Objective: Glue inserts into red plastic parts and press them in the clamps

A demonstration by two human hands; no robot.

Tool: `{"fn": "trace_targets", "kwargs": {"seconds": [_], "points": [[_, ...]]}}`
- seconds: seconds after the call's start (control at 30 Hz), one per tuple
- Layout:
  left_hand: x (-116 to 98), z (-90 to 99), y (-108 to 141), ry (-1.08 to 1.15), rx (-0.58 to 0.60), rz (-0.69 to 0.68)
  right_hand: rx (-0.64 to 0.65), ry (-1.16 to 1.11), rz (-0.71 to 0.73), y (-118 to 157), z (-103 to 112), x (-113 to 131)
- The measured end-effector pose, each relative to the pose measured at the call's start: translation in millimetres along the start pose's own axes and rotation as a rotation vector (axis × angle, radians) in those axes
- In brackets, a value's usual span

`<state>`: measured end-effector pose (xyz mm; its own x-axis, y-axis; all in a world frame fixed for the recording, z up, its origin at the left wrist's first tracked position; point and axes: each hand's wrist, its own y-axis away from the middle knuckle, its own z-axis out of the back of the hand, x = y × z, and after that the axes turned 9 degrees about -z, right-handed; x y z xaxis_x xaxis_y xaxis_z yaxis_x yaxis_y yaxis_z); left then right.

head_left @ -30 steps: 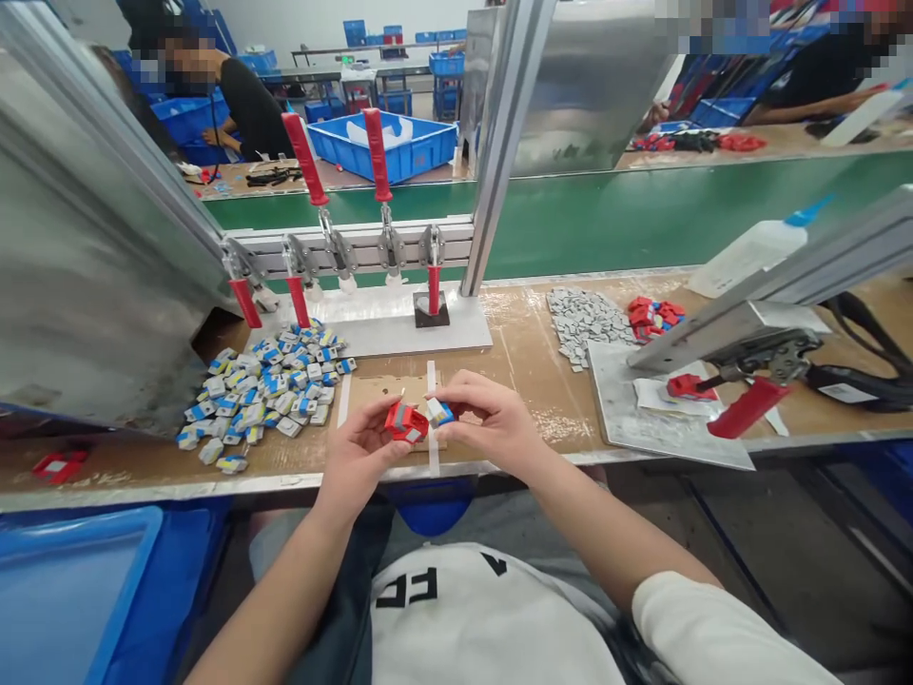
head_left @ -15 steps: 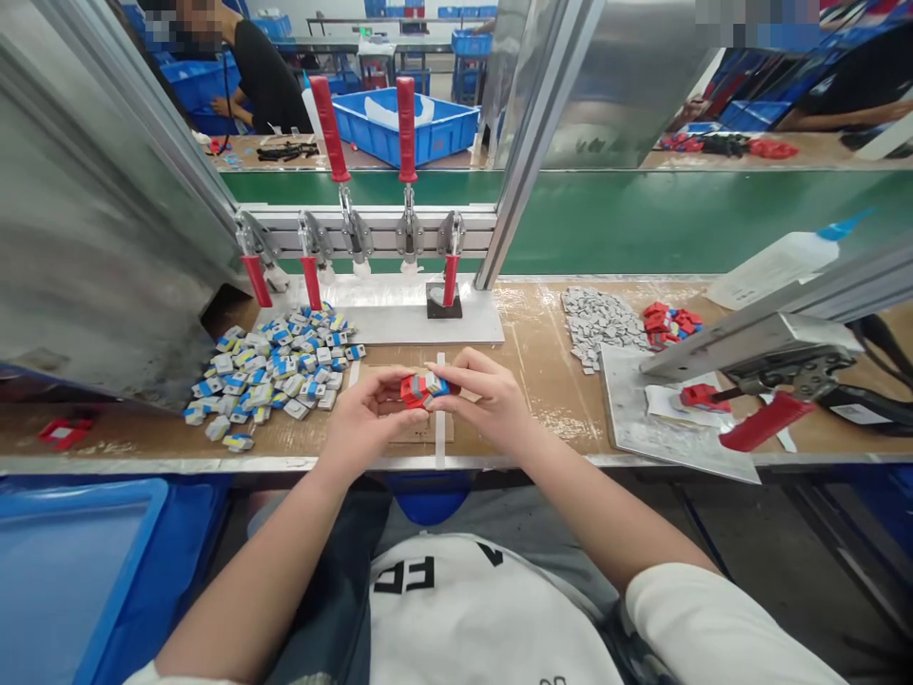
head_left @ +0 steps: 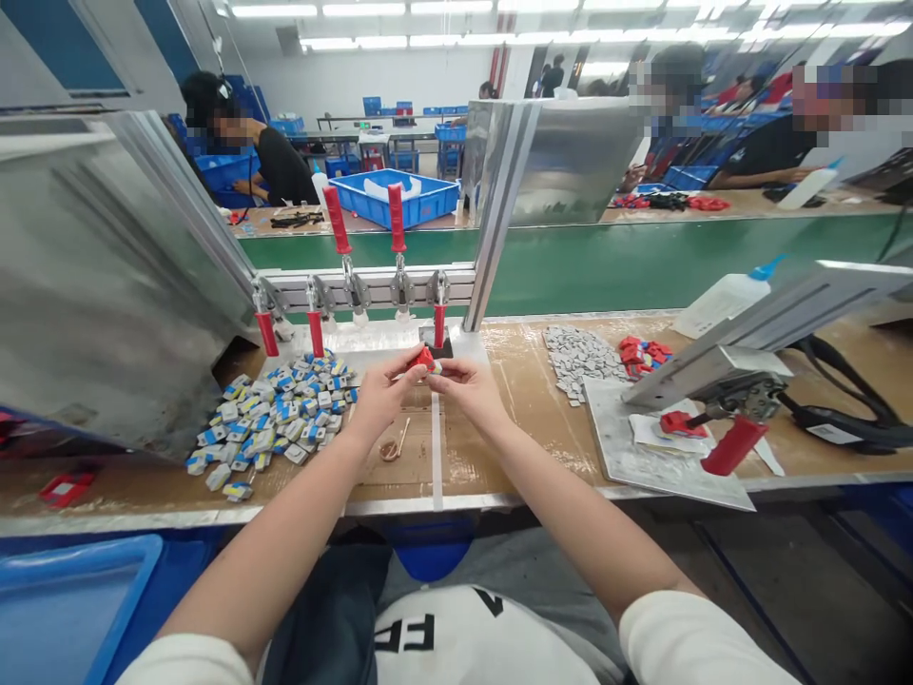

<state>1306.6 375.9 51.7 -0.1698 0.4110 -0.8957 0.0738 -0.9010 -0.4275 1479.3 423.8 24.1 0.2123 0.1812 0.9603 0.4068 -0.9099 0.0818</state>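
Observation:
A small red part (head_left: 422, 358) with a pale and yellowish piece at its right end is held between both hands, above the table's middle. My left hand (head_left: 383, 392) pinches its left side with thumb and fingers. On the right side my right hand (head_left: 467, 385) has its fingertips closed on the same part. Just beyond the hands is a black block (head_left: 446, 344) under a red-handled toggle clamp (head_left: 439, 323). To the left lies a heap of grey, blue and yellow pieces (head_left: 278, 409).
Small grey pieces (head_left: 581, 360) and red parts (head_left: 642, 355) lie at right. A metal plate (head_left: 606, 428) bears a clamp with a red handle (head_left: 738, 444). Raised clamp handles (head_left: 398, 217) stand ahead. A white bottle (head_left: 720, 300) is back right. People sit across the green belt (head_left: 571, 266).
The camera has tilted up. Both hands have moved forward with the red part, closer to the black block, uncovering a small round item and a stick on the table.

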Motion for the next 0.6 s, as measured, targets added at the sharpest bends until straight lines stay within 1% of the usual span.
{"fn": "trace_targets", "kwargs": {"seconds": [0.07,0.13,0.2,0.27,0.37,0.47,0.53,0.6], "points": [[4.1,3.6,-2.7,-0.109,0.125,-0.004,-0.021,-0.095,-0.105,-4.3,0.8,-7.4],[7.1,9.2,-4.3,-0.225,0.243,-0.023,-0.025,-0.171,-0.174,-6.4,0.9,-13.9],[10.5,14.3,-6.5,-0.335,0.303,-0.048,0.001,-0.202,-0.22,-8.0,0.9,-18.4],[14.6,16.8,-9.1,-0.45,0.317,-0.072,0.029,-0.2,-0.252,-10.2,1.0,-20.7],[19.1,14.5,-11.8,-0.612,0.329,-0.115,0.049,-0.157,-0.259,-13.9,1.2,-21.6],[19.9,9.4,-12.8,-0.752,0.28,-0.11,0.067,-0.102,-0.231,-17.8,2.6,-21.5],[20.4,8.3,-14.8,-0.785,0.257,-0.06,0.066,-0.035,-0.226,-23.0,6.3,-20.3],[23.6,10.3,-19.7,-0.729,0.271,-0.031,0.011,0.07,-0.207,-33.1,13.2,-17.1]]}}
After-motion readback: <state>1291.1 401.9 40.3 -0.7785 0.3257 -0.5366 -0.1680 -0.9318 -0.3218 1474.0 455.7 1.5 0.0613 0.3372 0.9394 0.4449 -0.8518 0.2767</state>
